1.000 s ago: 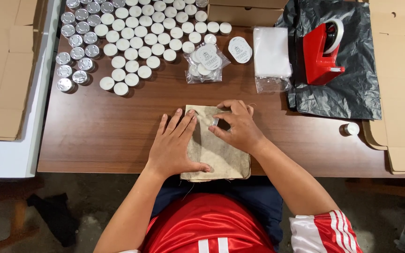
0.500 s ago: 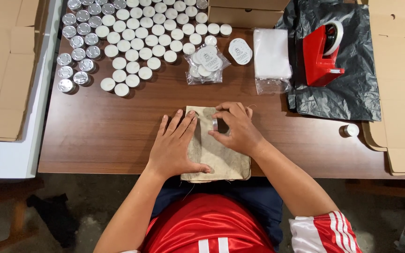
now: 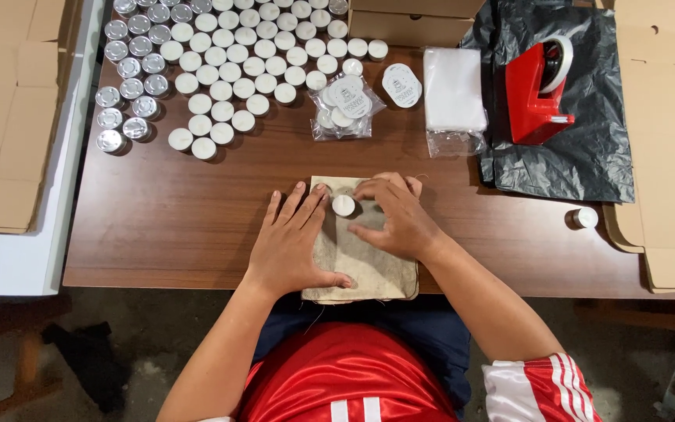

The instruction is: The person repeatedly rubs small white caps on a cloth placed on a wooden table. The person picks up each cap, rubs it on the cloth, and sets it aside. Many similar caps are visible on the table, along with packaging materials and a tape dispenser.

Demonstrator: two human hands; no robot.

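Observation:
A beige cloth pouch (image 3: 361,262) lies flat at the near edge of the brown table (image 3: 189,227). My left hand (image 3: 294,238) rests flat on its left side, fingers spread. My right hand (image 3: 396,215) sits curled on its upper right part. One white tealight candle (image 3: 344,205) rests on the cloth between the fingertips of both hands, touched by them; neither hand lifts it.
Several rows of white and silver tealights (image 3: 220,66) cover the far left. A clear bag of tealights (image 3: 341,109), a stack of clear bags (image 3: 453,90), a red tape dispenser (image 3: 539,94) on black plastic (image 3: 587,148), a lone tealight (image 3: 585,217), and flat cardboard (image 3: 662,133) lie around.
A white tealight has come into plain view on the cloth between my fingertips; earlier my right hand covered that spot. Both hands stay on the pouch.

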